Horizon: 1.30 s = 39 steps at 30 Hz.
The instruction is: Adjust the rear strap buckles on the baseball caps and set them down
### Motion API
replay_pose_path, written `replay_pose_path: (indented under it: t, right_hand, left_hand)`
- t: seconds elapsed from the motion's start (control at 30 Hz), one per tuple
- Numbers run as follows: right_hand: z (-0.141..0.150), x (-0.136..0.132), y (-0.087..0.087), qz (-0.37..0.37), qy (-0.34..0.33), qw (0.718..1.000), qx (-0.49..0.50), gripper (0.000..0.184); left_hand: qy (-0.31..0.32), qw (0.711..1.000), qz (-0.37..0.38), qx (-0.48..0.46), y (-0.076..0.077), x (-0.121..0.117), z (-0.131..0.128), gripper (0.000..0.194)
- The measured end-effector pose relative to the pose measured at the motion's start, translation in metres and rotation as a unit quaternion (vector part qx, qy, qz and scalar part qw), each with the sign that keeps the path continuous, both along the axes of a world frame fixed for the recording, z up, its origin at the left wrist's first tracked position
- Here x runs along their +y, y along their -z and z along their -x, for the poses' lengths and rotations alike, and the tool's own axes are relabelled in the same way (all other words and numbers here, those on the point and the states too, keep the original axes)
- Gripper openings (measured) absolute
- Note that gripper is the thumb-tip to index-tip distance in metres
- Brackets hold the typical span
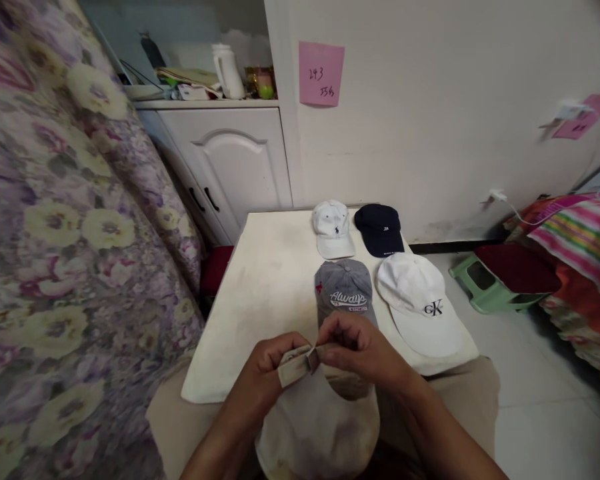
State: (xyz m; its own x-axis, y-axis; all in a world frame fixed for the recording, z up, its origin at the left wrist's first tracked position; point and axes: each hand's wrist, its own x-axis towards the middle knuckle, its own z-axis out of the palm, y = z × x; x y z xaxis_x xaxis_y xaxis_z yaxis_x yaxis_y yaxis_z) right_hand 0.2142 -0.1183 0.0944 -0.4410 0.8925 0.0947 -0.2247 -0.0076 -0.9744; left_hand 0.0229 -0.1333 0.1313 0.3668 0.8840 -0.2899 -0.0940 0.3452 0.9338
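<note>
A beige, stained baseball cap is held over my lap, its back opening and adjustment strap facing up and away from me. My left hand pinches the strap on its left side, near a small buckle or loop. On the other side, my right hand pinches the strap's other end between thumb and fingers. The two hands almost meet at the strap. Just beyond them lies a grey cap with "Always" lettering, partly hidden by my right hand.
On the cream-covered table lie a white cap, a navy cap and a larger white cap with "CK" letters. A floral curtain hangs at left. A green stool stands on the right, beside a bed.
</note>
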Motion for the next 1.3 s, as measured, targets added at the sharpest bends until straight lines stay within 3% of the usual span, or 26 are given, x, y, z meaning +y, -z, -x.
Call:
replay_pose_path:
  t: [0.4,0.63,0.93,1.13,1.23,1.3]
  right_hand:
    - [-0.003,0.01,0.01,0.079,0.061,0.994,0.044,0.022]
    - [-0.006,0.013,0.023,0.144,0.107,0.969,0.17,0.028]
    - [-0.038,0.01,0.047,0.12,-0.045,0.983,0.134,0.044]
    - [-0.053,0.007,0.068,0.141,-0.121,0.978,0.095,0.046]
    - [-0.05,0.005,0.072,0.135,-0.127,0.974,0.133,0.041]
    - [-0.044,0.005,0.071,0.132,-0.097,0.973,0.165,0.04]
  left_hand:
    - [-0.008,1.0,0.005,-0.018,-0.001,-0.002,-0.001,0.032]
    - [-0.015,1.0,0.006,-0.023,-0.007,-0.003,-0.005,0.026]
    - [-0.038,0.999,0.005,0.007,-0.012,0.001,-0.002,0.029]
    - [-0.06,0.997,-0.037,0.032,-0.015,0.001,-0.002,0.029]
    - [-0.066,0.996,-0.049,0.031,-0.018,0.002,-0.002,0.028]
    - [-0.071,0.996,-0.053,0.024,-0.019,0.003,0.001,0.029]
